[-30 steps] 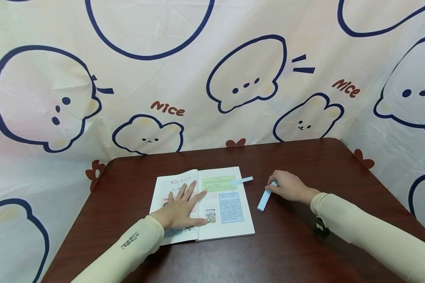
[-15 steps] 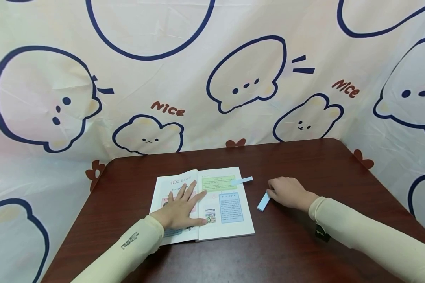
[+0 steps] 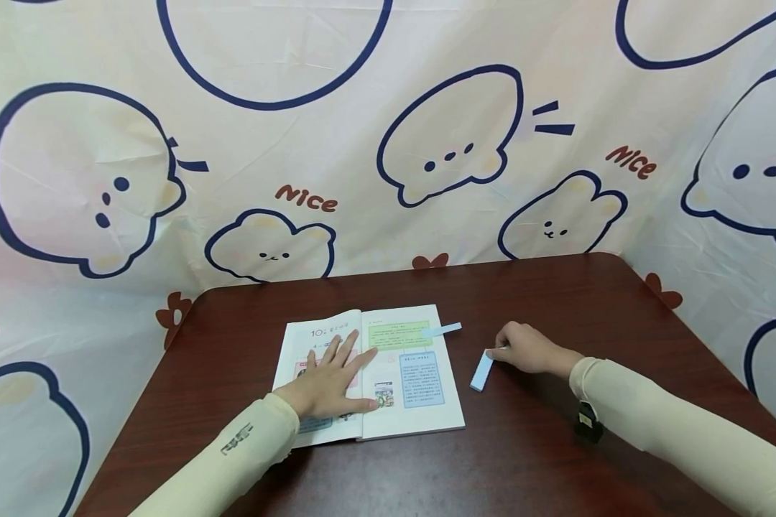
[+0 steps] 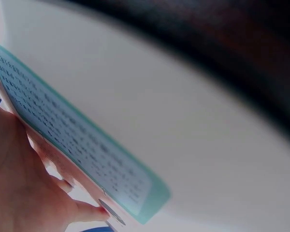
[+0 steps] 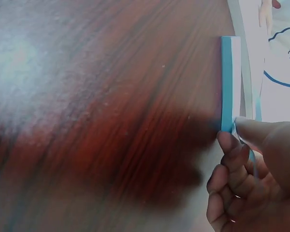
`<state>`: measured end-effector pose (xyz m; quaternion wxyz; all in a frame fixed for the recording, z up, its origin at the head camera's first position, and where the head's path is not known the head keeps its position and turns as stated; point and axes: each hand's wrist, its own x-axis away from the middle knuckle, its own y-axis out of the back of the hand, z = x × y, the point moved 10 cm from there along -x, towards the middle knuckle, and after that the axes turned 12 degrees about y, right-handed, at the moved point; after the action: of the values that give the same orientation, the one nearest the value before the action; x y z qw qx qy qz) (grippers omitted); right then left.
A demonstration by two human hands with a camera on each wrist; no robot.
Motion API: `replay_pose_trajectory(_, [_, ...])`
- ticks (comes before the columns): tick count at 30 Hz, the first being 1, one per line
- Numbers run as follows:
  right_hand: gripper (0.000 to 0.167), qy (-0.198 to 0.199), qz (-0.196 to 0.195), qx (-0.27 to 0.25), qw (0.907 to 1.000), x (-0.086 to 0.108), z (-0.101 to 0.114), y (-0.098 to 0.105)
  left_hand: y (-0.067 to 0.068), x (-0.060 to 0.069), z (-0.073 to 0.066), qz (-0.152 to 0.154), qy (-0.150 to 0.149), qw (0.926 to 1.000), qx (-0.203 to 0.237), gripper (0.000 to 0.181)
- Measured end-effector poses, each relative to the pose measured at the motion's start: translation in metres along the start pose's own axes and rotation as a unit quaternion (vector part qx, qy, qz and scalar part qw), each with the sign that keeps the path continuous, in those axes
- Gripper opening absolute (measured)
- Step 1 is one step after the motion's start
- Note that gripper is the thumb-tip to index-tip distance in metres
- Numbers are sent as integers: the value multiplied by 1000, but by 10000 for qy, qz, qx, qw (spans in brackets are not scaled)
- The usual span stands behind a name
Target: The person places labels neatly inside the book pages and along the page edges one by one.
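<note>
An open book (image 3: 414, 424) lies on the brown table, and the left hand (image 3: 328, 388) rests spread across its left page and the fold. A light-blue strip (image 3: 451, 328) sticks out past the right page's edge. To the right of the book, the right hand (image 3: 532, 348) pinches the far end of a thin light-blue pad of strips (image 3: 481, 373). In the right wrist view the thumb and fingertips of the right hand (image 5: 251, 164) meet at the pad's end (image 5: 227, 82), with a thin curved strip between them. Printed text and the left hand (image 4: 29, 179) show in the left wrist view.
The dark wooden table (image 3: 556, 287) stands against a pale cloth backdrop (image 3: 362, 158) with cartoon outlines. A black object (image 3: 588, 422) is strapped under the right wrist.
My right hand has shifted slightly and changed its hold at the pad's far end. The pad's near end has tilted a little. The left hand and book have stayed put.
</note>
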<state>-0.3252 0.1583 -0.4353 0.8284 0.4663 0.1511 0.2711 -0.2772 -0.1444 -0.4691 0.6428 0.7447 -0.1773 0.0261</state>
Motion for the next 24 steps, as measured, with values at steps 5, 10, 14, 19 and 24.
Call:
replay_pose_trajectory(5, [27,75,-154,-9,9999,-6,4,4,-1,0,1,-5,6,10000,1,98])
replay_pose_trajectory(10, [20,-94,-297,59,9995,-8,-1,5,0,0,0,-3,-8,10000,13,98])
replay_pose_trajectory(14, [17,-135,-423,28,9990,-10,-3,6,1,1,-1,-2,-21,10000,50,97])
replay_pose_trajectory(19, [15,13,-535,-26,9986,-11,-3,9,2,2,-1,16,-15,10000,63,97])
replay_pose_trajectory(24, [14,56,-552,-82,9984,-13,-5,9,1,2,-1,38,9,10000,53,97])
